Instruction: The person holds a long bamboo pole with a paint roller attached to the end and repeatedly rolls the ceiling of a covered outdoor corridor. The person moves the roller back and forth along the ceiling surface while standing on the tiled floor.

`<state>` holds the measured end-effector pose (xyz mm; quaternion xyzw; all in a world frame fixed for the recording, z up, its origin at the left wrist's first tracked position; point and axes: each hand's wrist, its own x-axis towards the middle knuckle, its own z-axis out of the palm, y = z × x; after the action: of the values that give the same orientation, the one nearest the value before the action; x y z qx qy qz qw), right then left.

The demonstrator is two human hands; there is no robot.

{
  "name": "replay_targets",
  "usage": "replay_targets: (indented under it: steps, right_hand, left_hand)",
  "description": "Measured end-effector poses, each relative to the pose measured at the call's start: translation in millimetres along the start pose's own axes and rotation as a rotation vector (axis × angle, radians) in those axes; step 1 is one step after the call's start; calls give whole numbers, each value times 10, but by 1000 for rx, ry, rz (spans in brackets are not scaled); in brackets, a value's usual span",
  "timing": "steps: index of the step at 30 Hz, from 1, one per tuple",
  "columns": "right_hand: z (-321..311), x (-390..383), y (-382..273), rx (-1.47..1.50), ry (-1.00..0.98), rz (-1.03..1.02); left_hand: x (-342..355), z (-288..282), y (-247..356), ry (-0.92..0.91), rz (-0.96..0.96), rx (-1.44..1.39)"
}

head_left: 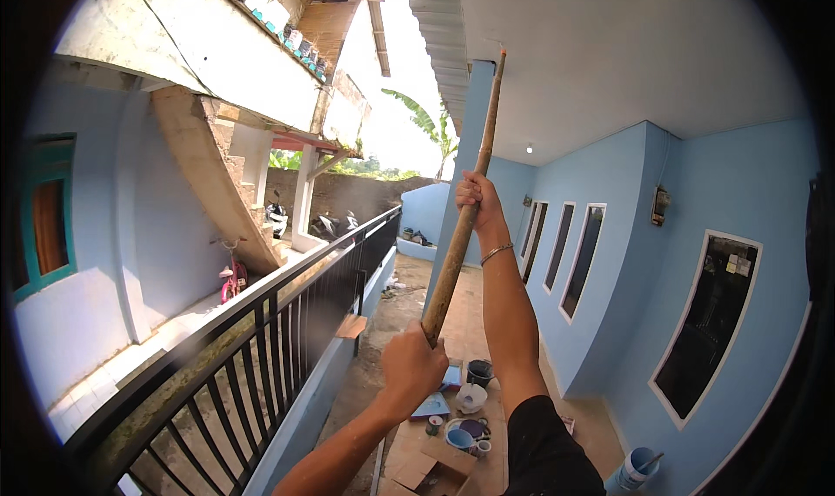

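Observation:
A long wooden pole (454,265) slants up in front of me, thick at the bottom and thin at the top. Low on its thick end, my left hand (413,367) is closed around it. Higher up, my right hand (480,204), with a bracelet on the wrist, grips the same pole. The orange tip of the pole reaches up to the white ceiling (609,52), beside the top of a blue pillar (474,104). Whether the tip touches the ceiling I cannot tell.
A black metal railing (287,313) runs along the left. On the floor below stand a dark bucket (479,372), several paint containers and an open cardboard box (435,468). Another blue bucket (633,470) stands at the lower right, by the blue wall (609,322) with windows.

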<state>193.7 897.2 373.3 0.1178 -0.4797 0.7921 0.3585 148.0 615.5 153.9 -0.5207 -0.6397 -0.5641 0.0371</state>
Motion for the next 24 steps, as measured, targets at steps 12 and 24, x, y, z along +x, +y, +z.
replay_targets:
  steps: [12,24]
  right_hand:
    - [164,-267,890,-183,124,-90]
    - [2013,-2470,3209,-250,318,-18]
  left_hand:
    - [-335,-70,-941,-6,-8,-85]
    - [-3014,-1845,-1893,-120,-137,-206]
